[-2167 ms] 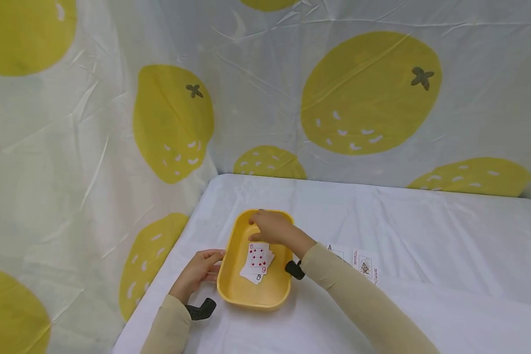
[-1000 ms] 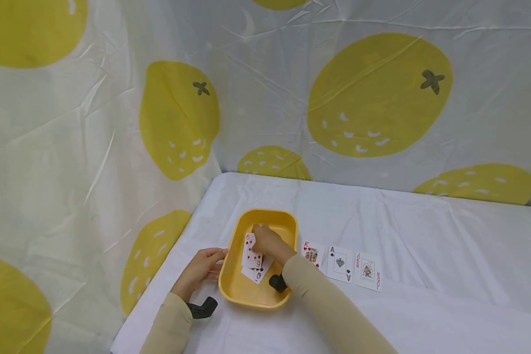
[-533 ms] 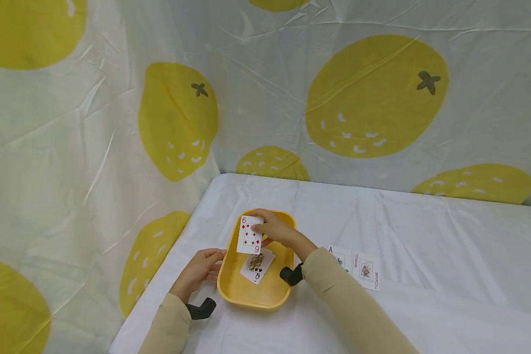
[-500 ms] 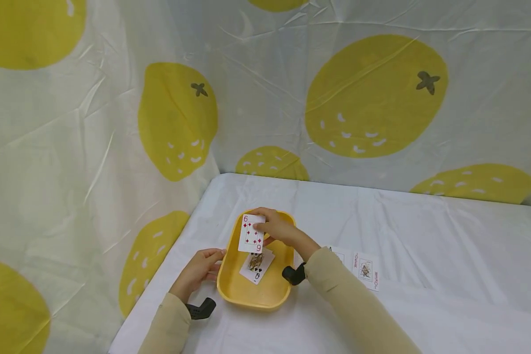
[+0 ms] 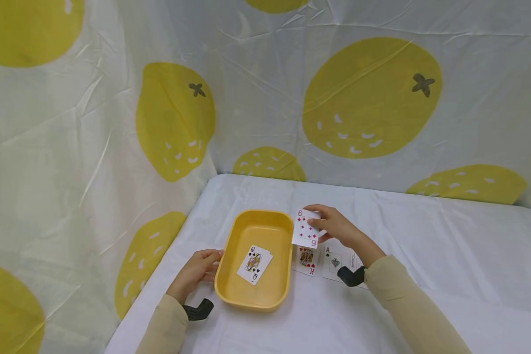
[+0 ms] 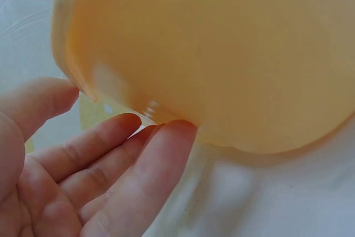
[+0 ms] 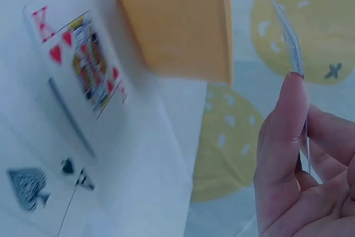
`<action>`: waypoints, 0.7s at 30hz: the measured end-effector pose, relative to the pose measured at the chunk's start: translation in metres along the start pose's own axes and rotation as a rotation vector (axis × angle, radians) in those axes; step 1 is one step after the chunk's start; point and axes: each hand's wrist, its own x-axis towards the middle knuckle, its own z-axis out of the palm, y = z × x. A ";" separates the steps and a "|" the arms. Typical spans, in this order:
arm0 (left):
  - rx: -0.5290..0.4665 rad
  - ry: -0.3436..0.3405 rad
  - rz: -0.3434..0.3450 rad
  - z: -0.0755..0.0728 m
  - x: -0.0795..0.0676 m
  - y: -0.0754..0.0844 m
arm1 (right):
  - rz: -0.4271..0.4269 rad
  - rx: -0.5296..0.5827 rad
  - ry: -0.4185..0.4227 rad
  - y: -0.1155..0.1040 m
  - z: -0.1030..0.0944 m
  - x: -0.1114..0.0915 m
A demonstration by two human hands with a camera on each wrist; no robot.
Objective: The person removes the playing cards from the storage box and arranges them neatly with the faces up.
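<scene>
In the head view my right hand (image 5: 336, 226) pinches a diamonds playing card (image 5: 307, 228) between thumb and fingers. It holds the card just past the tray's right rim, above the king of hearts (image 5: 307, 259). The right wrist view shows this card (image 7: 289, 37) nearly edge-on. My left hand (image 5: 196, 273) is at the left side of the yellow tray (image 5: 252, 295). Its thumb touches the rim and its loosely extended fingers rest against the outer wall (image 6: 211, 54). Inside the tray lies a queen of spades (image 5: 254, 264), partly covering another card.
Right of the king lie an ace of spades (image 5: 335, 263) and a joker (image 5: 356, 260), mostly hidden by the right wrist and its black camera mount (image 5: 351, 276). A white cloth (image 5: 425, 236) covers the table. A lemon-print curtain (image 5: 256, 98) hangs behind and at the left.
My right hand has picked the diamonds card off the pile in the tray, lifted it and carried it right, past the rim. The queen of spades is now uncovered. My left hand stays at the tray.
</scene>
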 end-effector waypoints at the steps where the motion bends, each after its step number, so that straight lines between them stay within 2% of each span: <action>1: -0.002 0.000 -0.004 0.000 0.001 0.000 | 0.011 0.009 0.007 0.006 -0.007 -0.005; 12: 0.014 -0.015 -0.002 -0.001 0.004 0.001 | 0.164 -0.021 0.113 0.069 -0.076 -0.079; 16: 0.002 -0.011 -0.005 -0.002 0.005 -0.001 | 0.221 -0.031 0.134 0.086 -0.090 -0.106; 21: -0.003 -0.012 -0.014 -0.006 0.005 -0.001 | 0.275 -0.078 0.088 0.099 -0.096 -0.128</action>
